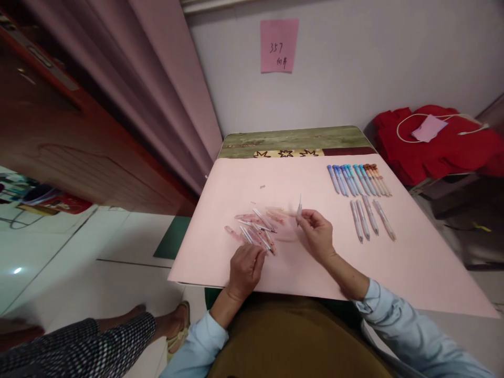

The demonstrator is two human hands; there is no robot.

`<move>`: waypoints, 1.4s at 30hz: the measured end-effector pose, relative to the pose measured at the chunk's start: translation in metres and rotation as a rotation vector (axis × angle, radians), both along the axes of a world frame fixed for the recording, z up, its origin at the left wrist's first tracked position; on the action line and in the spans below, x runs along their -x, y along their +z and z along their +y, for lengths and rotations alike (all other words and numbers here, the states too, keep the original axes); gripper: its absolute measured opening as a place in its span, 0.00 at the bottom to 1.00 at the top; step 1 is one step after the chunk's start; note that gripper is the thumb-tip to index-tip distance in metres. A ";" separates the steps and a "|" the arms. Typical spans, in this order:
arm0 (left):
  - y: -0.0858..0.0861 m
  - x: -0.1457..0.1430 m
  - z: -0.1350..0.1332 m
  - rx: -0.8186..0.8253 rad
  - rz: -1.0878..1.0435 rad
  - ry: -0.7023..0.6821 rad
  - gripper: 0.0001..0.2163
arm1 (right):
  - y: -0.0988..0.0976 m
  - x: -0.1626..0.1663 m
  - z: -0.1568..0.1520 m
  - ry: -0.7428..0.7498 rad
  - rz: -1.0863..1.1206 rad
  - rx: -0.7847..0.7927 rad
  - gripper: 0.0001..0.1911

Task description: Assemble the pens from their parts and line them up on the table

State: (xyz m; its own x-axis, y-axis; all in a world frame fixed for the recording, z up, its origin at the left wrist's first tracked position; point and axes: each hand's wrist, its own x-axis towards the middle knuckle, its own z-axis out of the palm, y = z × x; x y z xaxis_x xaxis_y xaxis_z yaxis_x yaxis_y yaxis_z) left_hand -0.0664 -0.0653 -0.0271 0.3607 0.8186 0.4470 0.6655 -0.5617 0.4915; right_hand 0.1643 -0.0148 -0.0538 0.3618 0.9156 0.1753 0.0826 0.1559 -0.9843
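Pen parts, which are pinkish clear barrels and thin white refills, lie in a loose pile on the pink sheet that covers most of the table. The right hand, just to the right of this pile, holds a thin pale piece roughly upright above the sheet; thumb and fingers are pinched together on it. The left hand is at the near edge of the pile, with its fingers curled inward and close together; I cannot tell whether they hold something. One small grey piece lies apart, beyond the pile. On the right side of the sheet, pens with blue, purple and brown tops lie in a neat row, and four pale pens lie nearer to the person.
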 end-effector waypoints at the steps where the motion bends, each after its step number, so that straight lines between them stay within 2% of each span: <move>1: -0.003 0.002 -0.004 0.005 -0.005 0.015 0.06 | 0.003 -0.005 0.006 -0.014 -0.008 -0.025 0.13; 4: -0.010 0.007 -0.012 0.012 0.005 0.044 0.08 | 0.005 -0.017 0.023 -0.094 -0.082 -0.079 0.14; 9: -0.016 0.009 -0.017 0.004 -0.039 0.108 0.13 | -0.015 -0.023 0.030 -0.101 -0.130 -0.044 0.14; 15: -0.019 0.012 -0.021 0.153 -0.314 0.338 0.15 | -0.014 -0.031 0.027 -0.115 -0.056 -0.062 0.14; 20: -0.024 0.016 -0.012 0.209 -0.581 0.585 0.07 | -0.013 -0.033 0.026 -0.099 -0.032 -0.047 0.16; 25: -0.025 0.036 0.009 0.174 -0.700 0.653 0.09 | -0.012 -0.030 0.023 0.042 -0.032 -0.014 0.14; 30: -0.016 0.040 0.016 0.154 -0.586 0.618 0.07 | -0.009 -0.027 0.023 0.089 -0.001 0.000 0.14; 37: -0.011 0.038 0.030 0.083 -0.219 0.603 0.05 | -0.012 -0.033 0.027 0.019 0.030 -0.002 0.15; 42: 0.000 0.039 0.054 0.163 0.111 0.569 0.05 | -0.013 -0.033 0.028 0.010 0.058 0.013 0.14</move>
